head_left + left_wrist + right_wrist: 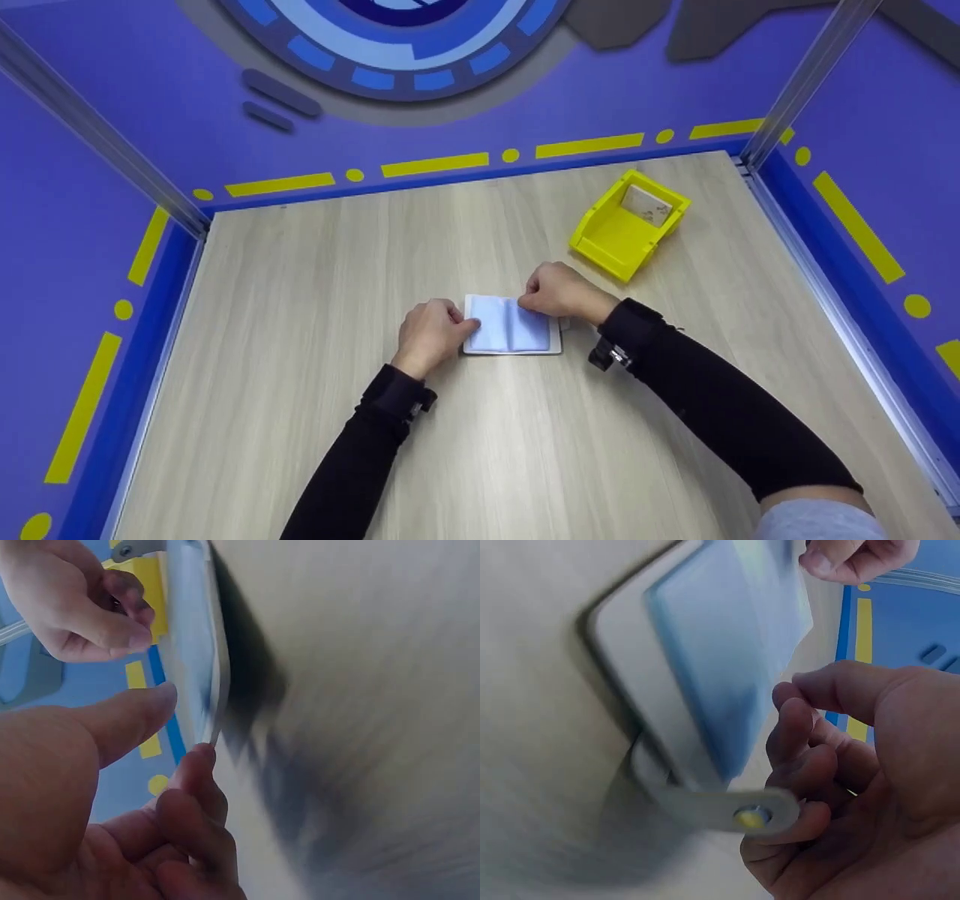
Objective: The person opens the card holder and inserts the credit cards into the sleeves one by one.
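Observation:
A small card holder [510, 351] lies open on the table, with a pale cover and bluish see-through plastic sleeves [712, 652]. A strap with a metal snap [754, 816] sticks out from its right side. My left hand [431, 335] grips its left edge, thumb over the inner side and index fingertip [201, 757] at the cover's edge. At the top of the right-hand sleeve, my right hand [559, 291] pinches with thumb and index finger; the exact contact is partly hidden. The other right fingers curl near the strap in the right wrist view.
A yellow open-front bin [611, 232] stands behind and to the right of my right hand. Inside, a pale flat piece with a brown pattern [646, 205] leans on its back wall. Blue printed panels [450, 135] enclose the wooden table [300, 262] at the back and sides.

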`<state>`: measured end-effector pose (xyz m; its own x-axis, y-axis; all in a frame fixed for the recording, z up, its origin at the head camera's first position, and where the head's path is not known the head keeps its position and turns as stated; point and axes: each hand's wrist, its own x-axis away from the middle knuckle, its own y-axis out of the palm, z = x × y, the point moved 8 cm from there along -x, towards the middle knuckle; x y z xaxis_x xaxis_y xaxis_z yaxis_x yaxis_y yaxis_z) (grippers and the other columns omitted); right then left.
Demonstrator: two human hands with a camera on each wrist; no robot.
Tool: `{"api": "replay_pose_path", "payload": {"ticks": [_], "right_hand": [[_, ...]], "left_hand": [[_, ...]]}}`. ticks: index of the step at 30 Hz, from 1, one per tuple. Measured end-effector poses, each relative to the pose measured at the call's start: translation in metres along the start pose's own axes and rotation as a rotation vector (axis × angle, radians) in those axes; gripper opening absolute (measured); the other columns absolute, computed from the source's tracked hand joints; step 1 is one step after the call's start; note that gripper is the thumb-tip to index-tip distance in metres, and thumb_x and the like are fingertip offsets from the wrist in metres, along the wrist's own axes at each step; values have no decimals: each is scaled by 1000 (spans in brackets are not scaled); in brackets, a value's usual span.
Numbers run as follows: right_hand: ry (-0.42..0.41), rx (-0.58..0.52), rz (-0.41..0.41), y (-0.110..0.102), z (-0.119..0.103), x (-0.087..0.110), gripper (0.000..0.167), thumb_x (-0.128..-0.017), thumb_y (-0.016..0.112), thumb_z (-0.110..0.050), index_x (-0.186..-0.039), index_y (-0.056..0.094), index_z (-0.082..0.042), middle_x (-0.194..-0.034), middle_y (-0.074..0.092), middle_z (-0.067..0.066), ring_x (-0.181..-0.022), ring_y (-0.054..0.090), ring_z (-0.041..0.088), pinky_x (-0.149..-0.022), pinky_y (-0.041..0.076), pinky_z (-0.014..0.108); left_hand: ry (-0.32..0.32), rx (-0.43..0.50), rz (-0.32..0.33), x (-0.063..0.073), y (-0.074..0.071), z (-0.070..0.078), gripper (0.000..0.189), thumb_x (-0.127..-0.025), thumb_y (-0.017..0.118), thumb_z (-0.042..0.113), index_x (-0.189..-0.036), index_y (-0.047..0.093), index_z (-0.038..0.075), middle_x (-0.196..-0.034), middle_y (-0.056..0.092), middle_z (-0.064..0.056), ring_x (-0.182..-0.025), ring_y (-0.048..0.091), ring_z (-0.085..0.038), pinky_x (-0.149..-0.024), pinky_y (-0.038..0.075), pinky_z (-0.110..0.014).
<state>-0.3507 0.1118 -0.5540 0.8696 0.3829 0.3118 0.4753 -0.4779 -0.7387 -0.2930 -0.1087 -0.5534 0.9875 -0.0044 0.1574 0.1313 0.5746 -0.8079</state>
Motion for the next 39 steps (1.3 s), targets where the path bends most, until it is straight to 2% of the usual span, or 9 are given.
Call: {"api": "replay_pose_path", "payload": {"ticks": [3, 11, 15, 18, 21, 24, 28, 34, 39], "right_hand": [[-5, 13, 1, -2, 6, 2, 34, -95, 75, -24, -64, 65, -16, -57, 49, -8, -52, 43, 9, -53, 34, 24], [9, 43, -36, 3, 16, 4, 29, -100, 75, -26, -77, 77, -9, -60, 51, -8, -55, 48, 10, -54, 37, 25], [28, 12, -15, -9, 15, 10, 31, -104, 73, -31, -84, 79, -8, -65, 57, -3, -59, 53, 13, -56, 41, 27], [32, -15, 49, -32, 13, 14, 31, -107, 70, -32, -94, 82, -6, -74, 64, 2, -64, 57, 16, -60, 46, 29], [10, 2, 157, -66, 12, 18, 28, -107, 70, -29, -101, 82, -5, -83, 70, 7, -71, 58, 19, -66, 48, 32], [30, 97, 285, -103, 18, 22, 26, -107, 68, -26, -105, 81, -4, -91, 74, 12, -77, 61, 25, -72, 50, 38], [124, 234, 390, -148, 40, 24, 29, -108, 65, -24, -111, 79, 1, -106, 76, 19, -90, 64, 32, -84, 55, 46], [196, 354, 443, -199, 94, 22, 28, -106, 64, -20, -103, 74, 6, -105, 69, 26, -98, 61, 40, -90, 53, 55], [255, 442, 433, -210, 135, 15, 30, -102, 68, -20, -106, 70, 10, -110, 64, 30, -111, 57, 49, -100, 51, 63]], "left_hand": [[-9, 2, -9, -1, 4, -6, 29, -94, 86, 40, -79, 75, 17, -79, 70, 1, -74, 63, -20, -67, 44, -32], [-26, 31, -20, 1, 10, -15, 29, -93, 85, 37, -75, 75, 16, -74, 66, 3, -69, 60, -18, -63, 42, -31], [-41, 37, -29, 1, 13, -18, 29, -93, 86, 38, -77, 75, 17, -77, 67, 2, -71, 61, -19, -65, 43, -31], [-49, 48, -35, 1, 14, -20, 29, -93, 86, 39, -77, 75, 17, -78, 68, 2, -73, 61, -19, -67, 43, -31], [-50, 57, -38, 1, 15, -20, 29, -93, 86, 38, -76, 75, 17, -77, 67, 3, -73, 61, -19, -67, 43, -31], [-51, 58, -38, 1, 14, -20, 29, -93, 86, 38, -76, 75, 17, -75, 66, 4, -72, 60, -18, -67, 43, -31], [-49, 51, -36, 0, 14, -20, 29, -92, 86, 39, -76, 75, 18, -75, 66, 5, -71, 61, -18, -67, 43, -30], [-44, 66, -52, 0, 17, -19, 30, -92, 88, 40, -76, 75, 17, -74, 66, 5, -70, 60, -17, -66, 43, -30], [-54, 65, -58, 1, 17, -21, 31, -92, 88, 40, -75, 75, 17, -75, 66, 5, -72, 60, -17, -68, 43, -30]]}}
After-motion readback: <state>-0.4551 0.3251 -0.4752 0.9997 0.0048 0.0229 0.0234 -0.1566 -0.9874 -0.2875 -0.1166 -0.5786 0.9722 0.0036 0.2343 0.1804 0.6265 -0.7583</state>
